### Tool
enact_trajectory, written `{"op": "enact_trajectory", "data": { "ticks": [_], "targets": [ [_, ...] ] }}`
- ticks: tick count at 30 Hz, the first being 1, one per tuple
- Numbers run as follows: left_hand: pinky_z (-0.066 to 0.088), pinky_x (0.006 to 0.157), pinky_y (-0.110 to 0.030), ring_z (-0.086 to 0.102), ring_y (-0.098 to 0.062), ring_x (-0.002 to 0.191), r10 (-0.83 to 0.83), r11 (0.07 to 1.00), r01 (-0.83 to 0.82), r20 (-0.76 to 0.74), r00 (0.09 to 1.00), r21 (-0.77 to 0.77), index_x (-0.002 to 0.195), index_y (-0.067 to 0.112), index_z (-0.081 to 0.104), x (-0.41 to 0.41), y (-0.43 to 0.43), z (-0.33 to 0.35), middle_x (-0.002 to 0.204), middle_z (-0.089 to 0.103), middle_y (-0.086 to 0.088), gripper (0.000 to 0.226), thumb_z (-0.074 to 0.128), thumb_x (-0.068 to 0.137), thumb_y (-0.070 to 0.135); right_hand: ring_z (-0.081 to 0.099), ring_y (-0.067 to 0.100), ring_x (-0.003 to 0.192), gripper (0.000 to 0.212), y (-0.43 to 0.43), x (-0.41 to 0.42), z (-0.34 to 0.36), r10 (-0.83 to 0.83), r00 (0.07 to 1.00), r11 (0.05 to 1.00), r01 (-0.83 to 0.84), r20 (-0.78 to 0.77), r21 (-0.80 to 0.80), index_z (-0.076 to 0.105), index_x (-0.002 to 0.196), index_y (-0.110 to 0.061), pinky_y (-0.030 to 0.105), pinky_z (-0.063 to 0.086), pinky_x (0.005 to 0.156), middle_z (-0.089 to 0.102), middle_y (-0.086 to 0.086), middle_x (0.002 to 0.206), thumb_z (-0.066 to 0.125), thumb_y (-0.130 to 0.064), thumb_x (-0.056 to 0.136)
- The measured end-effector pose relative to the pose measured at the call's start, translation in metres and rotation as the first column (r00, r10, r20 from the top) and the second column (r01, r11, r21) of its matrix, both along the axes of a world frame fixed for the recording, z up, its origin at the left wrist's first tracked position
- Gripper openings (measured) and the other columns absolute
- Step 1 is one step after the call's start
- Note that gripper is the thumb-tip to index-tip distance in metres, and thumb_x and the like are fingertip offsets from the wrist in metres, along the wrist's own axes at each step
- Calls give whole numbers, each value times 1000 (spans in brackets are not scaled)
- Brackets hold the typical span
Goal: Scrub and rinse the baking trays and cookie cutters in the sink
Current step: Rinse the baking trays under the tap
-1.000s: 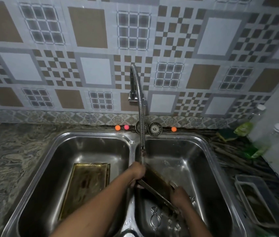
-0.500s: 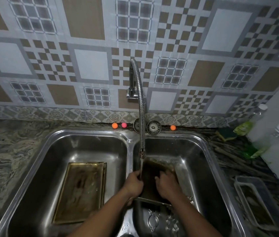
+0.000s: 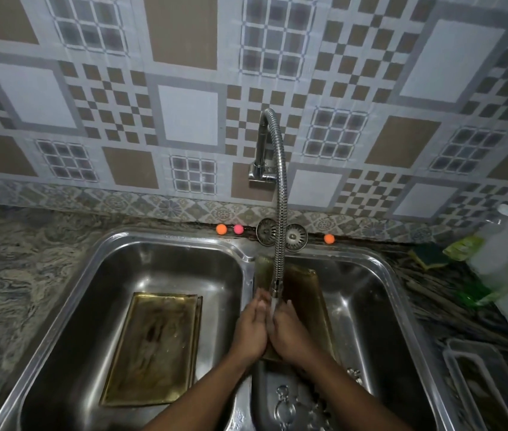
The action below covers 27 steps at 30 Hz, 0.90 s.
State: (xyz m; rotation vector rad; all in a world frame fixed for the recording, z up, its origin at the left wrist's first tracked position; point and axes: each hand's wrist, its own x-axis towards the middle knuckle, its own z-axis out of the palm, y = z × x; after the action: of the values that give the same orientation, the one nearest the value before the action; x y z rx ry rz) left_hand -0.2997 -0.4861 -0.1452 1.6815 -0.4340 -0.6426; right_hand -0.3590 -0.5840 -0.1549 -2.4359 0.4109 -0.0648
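A gold baking tray (image 3: 153,346) lies flat in the left basin of the steel double sink (image 3: 248,262). A second dark, wet tray (image 3: 307,293) stands tilted in the right basin, leaning toward the back wall behind my hands. My left hand (image 3: 251,329) and my right hand (image 3: 291,332) are pressed side by side under the water running from the tap spout (image 3: 274,287), fingers stretched out, with nothing visibly held. Metal cookie cutters (image 3: 283,407) lie on the right basin's floor, near my right forearm.
The flexible tap hose (image 3: 280,188) arches down over the divider. Two sink strainers (image 3: 296,236) and small orange and pink balls (image 3: 221,229) sit on the back ledge. A sponge (image 3: 430,256), bottles (image 3: 495,244) and a clear plastic container (image 3: 476,384) stand on the right counter.
My hands have let go of the tray that they held tilted under the tap. It now leans against the basin's back, and both hands have come together under the stream.
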Motion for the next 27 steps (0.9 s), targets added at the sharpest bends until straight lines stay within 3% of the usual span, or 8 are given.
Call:
{"op": "enact_trajectory", "data": {
  "ticks": [4,7,11,15,18,20,23,27],
  "targets": [
    [32,105,-17,41,-9,132,42,996,-48,83,996,72,148,13,38,0,-16,-3,142,43,6,46,35,105,27,48,9,112,31,2,-34,5,68,993,995,-74,94,63,69,110,-21,24,39,99,60,-8,117,52,-14,84],
    [42,91,-23,57,-22,110,25,994,-46,207,978,99,132,-1,50,-5,-24,-2,114,56,-7,36,43,101,16,50,5,95,17,1,-60,5,-44,997,990,35,65,140,61,89,-33,28,43,85,52,-21,95,49,-22,86],
    [41,90,-11,52,-8,105,-21,995,-19,402,916,96,132,8,53,-10,-22,-1,118,48,2,45,44,89,-5,52,6,84,16,-9,-80,-10,-263,965,964,263,3,40,53,79,-28,34,47,77,50,-12,88,41,-34,88],
    [42,82,-12,48,-6,98,-59,987,-23,494,868,160,129,0,51,-12,-13,6,127,42,-4,47,42,84,-10,57,17,92,11,-20,-65,-30,-521,853,851,519,6,77,57,98,-27,39,50,82,54,-2,101,46,-26,95],
    [54,74,-26,55,-9,91,-94,972,-34,514,852,234,129,12,49,-21,-5,18,139,36,1,39,41,92,2,57,23,104,39,-12,-35,-40,-616,787,773,609,-16,177,59,116,-21,41,48,90,56,5,115,35,-45,96],
    [51,74,-27,59,-14,95,-97,967,-39,503,859,252,127,16,47,-27,-2,24,139,38,4,30,41,99,16,53,25,110,51,-5,-16,-43,-646,762,744,640,-40,192,58,122,-19,38,45,93,56,9,120,30,-53,94],
    [50,79,-29,57,-14,103,-90,974,-38,539,837,223,125,25,47,-30,4,29,136,37,10,25,40,101,28,46,29,119,36,-3,7,-41,-679,733,717,671,-27,188,54,130,-13,37,38,100,50,13,129,41,-27,99],
    [51,91,-36,54,-19,110,-195,944,22,503,842,329,148,29,27,-27,16,19,137,34,3,63,38,90,6,41,30,130,41,-14,27,-31,-648,760,743,614,57,266,47,138,-9,41,33,110,46,16,138,39,-24,101]
  ]
}}
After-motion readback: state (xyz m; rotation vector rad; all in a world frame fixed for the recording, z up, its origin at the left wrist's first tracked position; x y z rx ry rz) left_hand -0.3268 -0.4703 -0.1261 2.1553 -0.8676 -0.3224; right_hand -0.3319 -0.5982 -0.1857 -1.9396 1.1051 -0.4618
